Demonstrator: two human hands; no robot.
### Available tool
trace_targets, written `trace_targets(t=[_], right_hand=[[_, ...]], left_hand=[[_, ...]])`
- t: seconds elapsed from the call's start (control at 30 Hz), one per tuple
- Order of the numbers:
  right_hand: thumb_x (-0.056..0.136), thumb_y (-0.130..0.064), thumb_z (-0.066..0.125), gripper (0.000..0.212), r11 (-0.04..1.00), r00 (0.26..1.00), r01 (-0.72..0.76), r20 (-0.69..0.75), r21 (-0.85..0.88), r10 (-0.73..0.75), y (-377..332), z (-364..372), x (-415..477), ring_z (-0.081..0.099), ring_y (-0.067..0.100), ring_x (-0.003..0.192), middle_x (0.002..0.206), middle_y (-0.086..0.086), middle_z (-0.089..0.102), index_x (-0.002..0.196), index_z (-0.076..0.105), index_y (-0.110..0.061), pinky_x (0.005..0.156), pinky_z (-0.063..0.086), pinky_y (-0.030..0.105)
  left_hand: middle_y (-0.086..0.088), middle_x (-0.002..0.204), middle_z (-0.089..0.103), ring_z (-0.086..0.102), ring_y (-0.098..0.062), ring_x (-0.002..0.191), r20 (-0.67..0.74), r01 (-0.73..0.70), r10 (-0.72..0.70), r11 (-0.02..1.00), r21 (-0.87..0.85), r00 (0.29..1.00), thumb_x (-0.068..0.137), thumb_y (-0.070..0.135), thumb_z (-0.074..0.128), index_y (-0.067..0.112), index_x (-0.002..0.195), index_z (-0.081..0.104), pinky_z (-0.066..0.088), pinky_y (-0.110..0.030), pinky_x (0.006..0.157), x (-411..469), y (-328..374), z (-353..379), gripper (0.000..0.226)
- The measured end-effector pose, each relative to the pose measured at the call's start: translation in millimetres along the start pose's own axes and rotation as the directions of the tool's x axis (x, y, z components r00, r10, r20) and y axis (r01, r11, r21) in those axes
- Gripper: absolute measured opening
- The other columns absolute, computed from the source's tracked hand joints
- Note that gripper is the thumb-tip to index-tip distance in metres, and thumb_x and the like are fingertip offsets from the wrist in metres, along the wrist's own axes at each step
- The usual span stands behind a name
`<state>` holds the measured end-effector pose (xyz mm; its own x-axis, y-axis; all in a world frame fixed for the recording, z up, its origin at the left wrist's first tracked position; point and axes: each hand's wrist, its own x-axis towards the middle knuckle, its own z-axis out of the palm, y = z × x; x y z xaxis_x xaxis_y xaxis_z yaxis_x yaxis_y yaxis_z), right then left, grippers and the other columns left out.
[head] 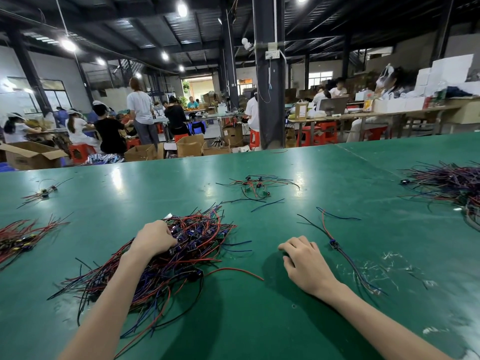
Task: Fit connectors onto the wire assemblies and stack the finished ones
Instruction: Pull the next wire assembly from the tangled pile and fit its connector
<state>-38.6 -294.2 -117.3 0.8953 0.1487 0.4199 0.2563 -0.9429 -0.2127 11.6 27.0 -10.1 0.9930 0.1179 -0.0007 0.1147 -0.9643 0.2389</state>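
On the green table point(155, 183), close to its near edge, lies a tangled pile of wire assemblies point(187, 245) — red, black and blue leads with small dark connectors among them — at about 10 o'clock from the right hand point(304, 261). The left hand point(153, 239) sits on the pile's 9 o'clock side, its fingers curled down into the wires and gripping some of them. The right hand rests knuckles-up on the bare mat with its fingers bent under; I cannot tell whether anything is pinched beneath them. Just at its 3 o'clock lies a single assembly point(333, 244) with a blue connector, its leads running off toward 12 and 5 o'clock. Farther out are a small cluster point(257, 185) at 12 o'clock, a large heap point(446, 183) at 2 o'clock and a red-and-black bundle point(18, 237) at 9 o'clock — all well apart.
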Motion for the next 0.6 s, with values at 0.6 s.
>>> trace_targets(t=[0.6], right_hand=[[0.096,-0.022,0.041,0.034,1.0,1.0,0.012,-0.002,0.021,-0.012,-1,-3,0,0.041,0.012,0.116,0.122,-0.01,0.055,0.127,0.054,-0.024,0.094,0.026,0.026]], left_hand=[[-0.007,0.093,0.06,0.066,-0.009,0.07,-0.566,-0.564,0.007,0.088,-0.821,0.825,0.099,0.008,0.042,0.011,0.096,0.061,0.056,-0.021,0.067,-61,96,-40,0.02]])
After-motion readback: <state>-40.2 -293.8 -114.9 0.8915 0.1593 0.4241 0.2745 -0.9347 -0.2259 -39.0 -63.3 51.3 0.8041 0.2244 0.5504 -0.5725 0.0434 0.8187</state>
